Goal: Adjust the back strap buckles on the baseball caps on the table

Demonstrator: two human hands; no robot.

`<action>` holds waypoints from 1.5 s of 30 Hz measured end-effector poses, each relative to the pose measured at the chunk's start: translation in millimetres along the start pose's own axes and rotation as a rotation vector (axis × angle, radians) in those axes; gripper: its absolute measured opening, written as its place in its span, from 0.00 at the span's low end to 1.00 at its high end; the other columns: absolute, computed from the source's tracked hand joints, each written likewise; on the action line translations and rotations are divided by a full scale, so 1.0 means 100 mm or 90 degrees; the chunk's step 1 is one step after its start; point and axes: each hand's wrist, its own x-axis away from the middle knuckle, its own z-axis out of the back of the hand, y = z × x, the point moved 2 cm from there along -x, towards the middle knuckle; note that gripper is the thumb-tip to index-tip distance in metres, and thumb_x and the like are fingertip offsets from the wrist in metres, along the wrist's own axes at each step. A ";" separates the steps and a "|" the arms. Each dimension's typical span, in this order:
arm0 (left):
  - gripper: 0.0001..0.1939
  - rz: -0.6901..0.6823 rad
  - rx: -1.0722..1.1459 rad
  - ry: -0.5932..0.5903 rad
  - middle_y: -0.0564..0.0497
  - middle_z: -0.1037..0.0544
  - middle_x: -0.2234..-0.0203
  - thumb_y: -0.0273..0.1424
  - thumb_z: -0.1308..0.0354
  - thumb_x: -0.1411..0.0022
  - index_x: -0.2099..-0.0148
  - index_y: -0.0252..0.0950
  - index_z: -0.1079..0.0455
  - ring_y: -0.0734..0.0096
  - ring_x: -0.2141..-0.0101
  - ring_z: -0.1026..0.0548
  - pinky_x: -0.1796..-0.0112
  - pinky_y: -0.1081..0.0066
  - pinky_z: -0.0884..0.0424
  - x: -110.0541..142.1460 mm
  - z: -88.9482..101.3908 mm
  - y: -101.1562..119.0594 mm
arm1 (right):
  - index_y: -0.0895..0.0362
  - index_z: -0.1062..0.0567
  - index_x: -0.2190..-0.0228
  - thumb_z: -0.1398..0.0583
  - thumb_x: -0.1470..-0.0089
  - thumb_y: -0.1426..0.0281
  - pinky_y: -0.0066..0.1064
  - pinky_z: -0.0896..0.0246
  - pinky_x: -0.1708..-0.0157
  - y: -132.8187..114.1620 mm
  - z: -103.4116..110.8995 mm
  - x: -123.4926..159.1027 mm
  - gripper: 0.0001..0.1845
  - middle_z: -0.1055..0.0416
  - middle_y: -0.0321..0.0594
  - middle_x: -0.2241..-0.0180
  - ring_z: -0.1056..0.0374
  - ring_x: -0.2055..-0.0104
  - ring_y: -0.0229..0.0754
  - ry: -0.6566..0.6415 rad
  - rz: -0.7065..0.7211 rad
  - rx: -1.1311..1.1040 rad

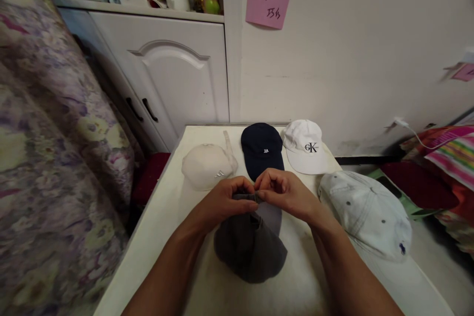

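A pale tabletop (155, 227) is set against a plain wall (344, 59) and a white cabinet (166, 84). Near the table's middle, a narrow edge, apparently the back strap of a dark grey cap (248, 252), is pinched between thumb and fingers by the left hand (227, 197). The same edge is gripped by the right hand (285, 192), its fingertips just beside those of the left. The grey cap is held below the fingers, with its lighter brim turned away.

By appearances, the handling of this strap is only partly done: both hands are occupied with it, and no finished fastening can be made out. Whether the ends are joined or apart cannot be told, as the join is covered by the fingertips.

Farther out, a beige cap (205, 165) is laid beyond the left hand, its strap sticking up loosely. A navy cap (261, 145) is placed straight ahead, its brim partly hidden by the right hand. Beside it a white cap (303, 138) is set down, and a large pale cap (366, 212) is found right of the right forearm, by which space on that side is narrowed. The left edge of the room is filled by a flowered curtain (48, 158).
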 end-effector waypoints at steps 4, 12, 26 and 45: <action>0.11 -0.005 -0.009 0.019 0.55 0.28 0.75 0.33 0.33 0.50 0.68 0.35 0.30 0.72 0.73 0.32 0.71 0.73 0.36 -0.01 0.00 -0.01 | 0.56 0.30 0.76 0.36 0.47 0.70 0.32 0.41 0.66 -0.01 0.00 0.00 0.10 0.27 0.39 0.65 0.33 0.65 0.40 0.020 0.023 0.037; 0.11 0.012 -0.010 0.033 0.55 0.29 0.77 0.35 0.33 0.49 0.68 0.35 0.30 0.74 0.75 0.32 0.74 0.75 0.38 -0.02 0.04 -0.03 | 0.56 0.24 0.70 0.37 0.44 0.70 0.34 0.38 0.60 -0.04 0.04 0.01 0.03 0.28 0.41 0.61 0.32 0.60 0.43 -0.003 0.044 0.052; 0.10 0.007 0.022 0.026 0.52 0.24 0.73 0.34 0.33 0.47 0.67 0.35 0.28 0.71 0.72 0.29 0.71 0.74 0.36 0.01 0.08 -0.01 | 0.56 0.25 0.66 0.32 0.49 0.60 0.29 0.43 0.68 0.06 0.04 -0.06 0.14 0.28 0.36 0.68 0.35 0.69 0.37 -0.074 -0.053 -0.144; 0.13 0.032 0.156 0.033 0.56 0.27 0.76 0.36 0.31 0.47 0.67 0.34 0.30 0.77 0.77 0.32 0.74 0.77 0.39 0.00 0.09 -0.06 | 0.54 0.26 0.61 0.30 0.55 0.73 0.29 0.40 0.66 0.05 -0.08 -0.06 0.18 0.30 0.33 0.68 0.34 0.66 0.37 -0.052 -0.004 -0.091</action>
